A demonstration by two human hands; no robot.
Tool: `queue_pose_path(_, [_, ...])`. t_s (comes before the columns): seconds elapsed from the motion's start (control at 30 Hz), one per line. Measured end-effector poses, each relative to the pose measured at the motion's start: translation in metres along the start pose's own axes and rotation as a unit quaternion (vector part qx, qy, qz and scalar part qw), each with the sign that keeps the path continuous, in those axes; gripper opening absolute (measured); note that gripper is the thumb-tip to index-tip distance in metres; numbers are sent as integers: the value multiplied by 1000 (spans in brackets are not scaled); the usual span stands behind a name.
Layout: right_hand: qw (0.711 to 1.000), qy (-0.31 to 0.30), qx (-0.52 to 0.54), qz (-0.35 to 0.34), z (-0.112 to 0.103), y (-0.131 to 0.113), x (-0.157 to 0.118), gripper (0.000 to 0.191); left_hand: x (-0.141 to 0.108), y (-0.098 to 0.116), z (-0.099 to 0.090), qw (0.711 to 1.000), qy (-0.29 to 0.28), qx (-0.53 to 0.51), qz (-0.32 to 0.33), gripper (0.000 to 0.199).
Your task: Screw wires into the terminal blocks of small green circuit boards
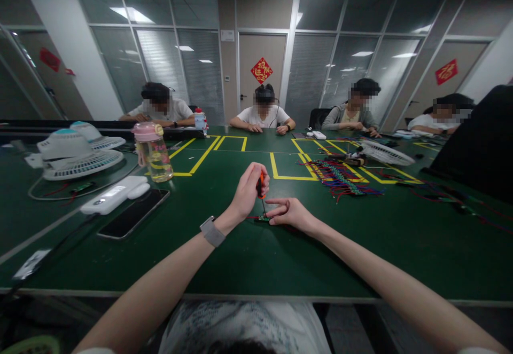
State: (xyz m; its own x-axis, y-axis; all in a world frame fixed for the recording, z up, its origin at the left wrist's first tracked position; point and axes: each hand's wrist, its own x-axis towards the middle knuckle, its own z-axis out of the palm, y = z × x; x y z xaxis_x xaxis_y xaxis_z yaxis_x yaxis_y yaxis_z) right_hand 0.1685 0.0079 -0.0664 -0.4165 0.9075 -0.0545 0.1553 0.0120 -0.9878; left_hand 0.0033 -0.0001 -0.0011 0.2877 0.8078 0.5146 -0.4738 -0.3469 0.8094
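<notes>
My left hand (249, 189) is wrapped round the orange and black handle of a screwdriver (261, 186). The screwdriver stands nearly upright, its thin shaft pointing down at a small green circuit board (262, 219) on the green table (224, 268). A red wire runs from the board's left side. My right hand (290, 213) is at the board's right end, with thumb and fingers around the board and the shaft tip. Its index finger reaches out towards the shaft. The exact contact at the tip is too small to make out.
A phone (134, 214), a white device (116, 194), a pink-lidded bottle (153, 154) and white fans (80, 154) lie to the left. Wired boards (340, 175) and another fan (385, 152) are on the right. Several people sit across the table.
</notes>
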Motion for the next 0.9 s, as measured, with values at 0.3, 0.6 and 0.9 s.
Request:
queue_pose_path(0.3, [1000,-1,6,1,1,-3,-1,85,1,-1,0,1000,2,9,-4,30])
queue_pose_path(0.6, [999,-23,21,-38,2,4,1,80,3,0,3,995,-8,101,22,32])
queue_pose_path(0.9, [931,57,-308,-186,12,0,-7,10,0,22,4,925,-68,365,83,27])
